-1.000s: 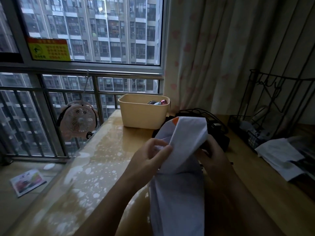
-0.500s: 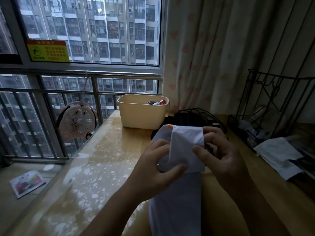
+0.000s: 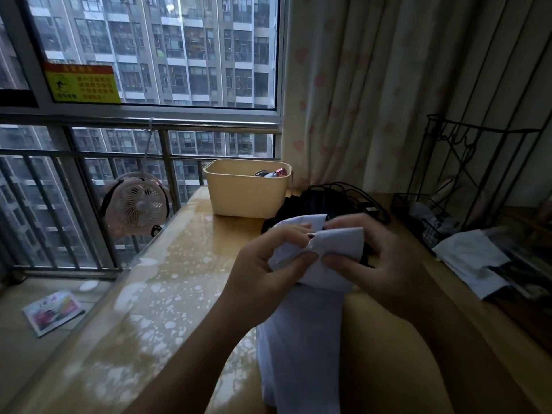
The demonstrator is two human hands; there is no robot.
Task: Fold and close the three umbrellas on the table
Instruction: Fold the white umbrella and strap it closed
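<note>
A white umbrella (image 3: 301,339) stands nearly upright in front of me, its loose canopy hanging down toward the bottom edge. My left hand (image 3: 263,264) grips the bunched fabric near its top from the left. My right hand (image 3: 379,261) pinches the same fabric from the right, fingertips almost meeting those of the left. A black umbrella (image 3: 325,201) lies on the wooden table (image 3: 191,264) just behind my hands, partly hidden by them. No third umbrella is visible.
A beige plastic tub (image 3: 245,192) sits at the table's far end by the window. A black wire rack (image 3: 466,180) and white papers (image 3: 469,258) occupy the right side. A small pink fan (image 3: 137,204) hangs on the railing to the left.
Both hands have pressed the top of the white umbrella's canopy lower and bunched it tighter. The right hand came round from behind the fabric to its front.
</note>
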